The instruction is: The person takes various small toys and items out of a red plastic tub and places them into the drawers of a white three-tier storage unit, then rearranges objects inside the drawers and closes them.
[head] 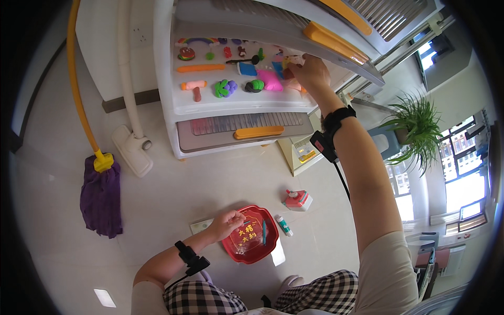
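Note:
My right hand (315,75) reaches into a compartment of the white storage cabinet (167,98), beneath its raised grey translucent door (252,29). Its fingertips are among colourful modelling-clay pieces at the right side, close to a yellow patterned piece (292,60); whether they grip anything is hard to see. A pink clay piece (270,80) and a blue one (247,69) lie to their left. Low over the red plastic tray (269,248), my left hand (226,225) has its fingers curled together. A thin teal piece shows by those fingertips, and a teal stick (264,232) lies in the tray.
A glue stick (284,225) and a red-and-white pump bottle (298,201) are right of the tray. The lower cabinet door (212,138) has an orange handle. A purple mop (101,197) and a vacuum floor head (132,151) stand at left, a potted plant (413,128) at right.

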A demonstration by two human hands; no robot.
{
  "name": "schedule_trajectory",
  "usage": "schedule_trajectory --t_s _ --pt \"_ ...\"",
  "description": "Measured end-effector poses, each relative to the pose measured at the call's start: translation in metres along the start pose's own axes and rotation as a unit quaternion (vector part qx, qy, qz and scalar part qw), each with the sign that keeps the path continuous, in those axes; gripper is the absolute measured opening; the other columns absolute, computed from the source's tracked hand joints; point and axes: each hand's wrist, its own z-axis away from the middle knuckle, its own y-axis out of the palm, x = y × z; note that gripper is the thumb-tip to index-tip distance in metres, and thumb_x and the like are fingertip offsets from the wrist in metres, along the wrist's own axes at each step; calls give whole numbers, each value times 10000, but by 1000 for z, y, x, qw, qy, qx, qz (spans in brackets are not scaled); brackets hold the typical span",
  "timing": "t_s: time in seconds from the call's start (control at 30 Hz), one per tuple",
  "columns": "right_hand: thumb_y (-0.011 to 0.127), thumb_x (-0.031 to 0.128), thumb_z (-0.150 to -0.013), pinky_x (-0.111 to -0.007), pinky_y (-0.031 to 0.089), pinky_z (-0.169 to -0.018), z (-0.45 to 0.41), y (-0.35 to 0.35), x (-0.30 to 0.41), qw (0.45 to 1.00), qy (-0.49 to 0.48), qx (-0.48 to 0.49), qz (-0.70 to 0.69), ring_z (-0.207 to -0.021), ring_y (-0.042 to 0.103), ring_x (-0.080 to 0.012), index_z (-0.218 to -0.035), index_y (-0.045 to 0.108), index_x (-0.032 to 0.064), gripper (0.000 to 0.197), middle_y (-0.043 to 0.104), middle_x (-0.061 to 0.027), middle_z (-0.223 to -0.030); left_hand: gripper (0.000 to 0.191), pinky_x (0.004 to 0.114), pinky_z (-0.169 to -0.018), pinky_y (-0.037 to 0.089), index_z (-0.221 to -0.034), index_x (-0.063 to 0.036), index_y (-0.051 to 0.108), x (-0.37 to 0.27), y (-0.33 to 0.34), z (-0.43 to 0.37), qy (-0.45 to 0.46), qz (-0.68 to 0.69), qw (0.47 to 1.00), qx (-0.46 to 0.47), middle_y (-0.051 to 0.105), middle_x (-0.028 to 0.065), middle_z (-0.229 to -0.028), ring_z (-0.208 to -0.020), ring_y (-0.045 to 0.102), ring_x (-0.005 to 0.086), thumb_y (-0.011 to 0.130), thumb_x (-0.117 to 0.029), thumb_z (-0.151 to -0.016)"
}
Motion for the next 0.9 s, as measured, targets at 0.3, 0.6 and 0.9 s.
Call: schedule_trajectory --t_s 0.3,0.6,0.9 --pt "597 397 -807 -383 470 -882 7 -3 -9 998 28 -27 53 -1079 545 -313 -982 680 129 331 575 -138 -1166 209 239 -713 487 -1045 -14 580 9 11 1 21 -27 999 4 628 49 -912 -769 570 89 538 -186 -933" --pt "577 135 -839 -361 493 -636 148 -2 -35 936 -270 -2 -224 -710 611 -254 -973 619 115 142 610 -71 -880 125 274 -666 484 -940 -48 596 7 7 8 96 -245 955 -138 630 59 -859 -730 578 128 608 -136 -853" --pt "572 81 -787 -344 514 -678 367 120 -103 813 -433 387 -40 -871 616 -238 -929 655 123 170 621 -36 -954 130 327 -652 511 -915 -20 602 19 7 5 61 -273 951 -132 638 120 -834 -726 632 211 621 -63 -795"
